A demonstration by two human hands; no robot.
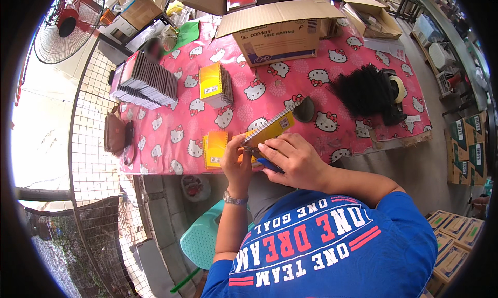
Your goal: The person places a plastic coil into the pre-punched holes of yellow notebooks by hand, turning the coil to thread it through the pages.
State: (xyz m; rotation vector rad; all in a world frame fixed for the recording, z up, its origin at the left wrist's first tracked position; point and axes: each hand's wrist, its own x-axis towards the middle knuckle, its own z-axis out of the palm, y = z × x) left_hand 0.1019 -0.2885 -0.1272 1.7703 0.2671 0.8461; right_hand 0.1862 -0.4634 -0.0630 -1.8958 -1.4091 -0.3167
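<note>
A yellow spiral notebook [282, 123] is tilted at the table's near edge, its wire coil running along the upper side. My left hand [237, 162] grips its lower left end, fingers closed. In my closed right hand [296, 157] is a pair of pliers with blue handles [271, 166]; their metal jaws reach the coil's end beside my left fingers. Just left of my left hand lie several yellow-orange notebooks [214, 146]. A dark grey scoop-like piece [304, 110] touches or sits close behind the notebook's far end; I cannot tell which.
Farther back stand a yellow notebook stack [211, 82] and a larger pile of dark spiral notebooks [148, 82]. A cardboard box [280, 41] is at the back. To the right are black plastic coils [363, 90] and a tape dispenser [397, 90]. A fan [67, 23] stands far left.
</note>
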